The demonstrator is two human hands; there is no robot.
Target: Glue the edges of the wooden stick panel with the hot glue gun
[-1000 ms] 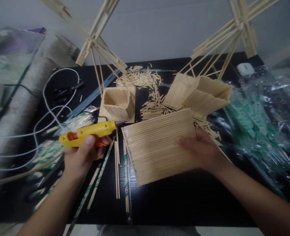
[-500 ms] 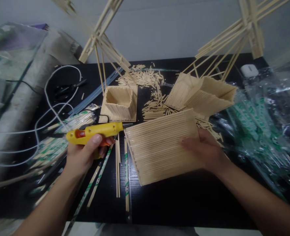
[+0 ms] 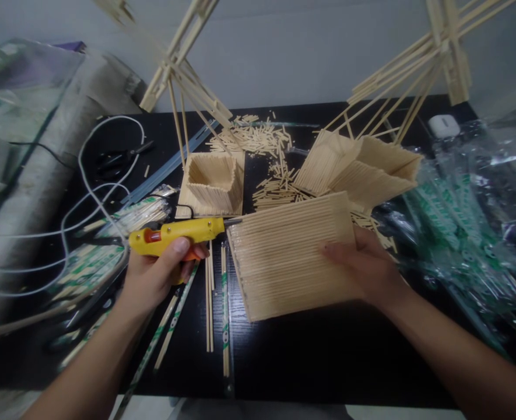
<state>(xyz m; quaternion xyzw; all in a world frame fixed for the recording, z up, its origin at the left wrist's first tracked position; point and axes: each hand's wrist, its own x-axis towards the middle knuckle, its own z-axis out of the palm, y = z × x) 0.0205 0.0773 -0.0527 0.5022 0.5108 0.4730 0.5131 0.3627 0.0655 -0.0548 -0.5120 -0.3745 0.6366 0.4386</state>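
Observation:
My left hand is wrapped around the handle of a yellow glue gun, fingers at its orange trigger. The gun's dark nozzle points right, at the upper left corner of a flat panel of wooden sticks; whether it touches cannot be made out. At the panel's right edge my right hand grips it, thumb on the face and the other fingers behind. The panel is held tilted above the black table. A shiny, uneven strip runs down its left edge.
Behind stand a square stick box on a base and an angular stick structure. Loose short sticks lie between them. A white cable loops at left near pliers. Plastic wrappers cover the right side.
The glue gun and my left hand have shifted slightly to the right. The panel's left edge has risen a little and moved right. Both grips are unchanged.

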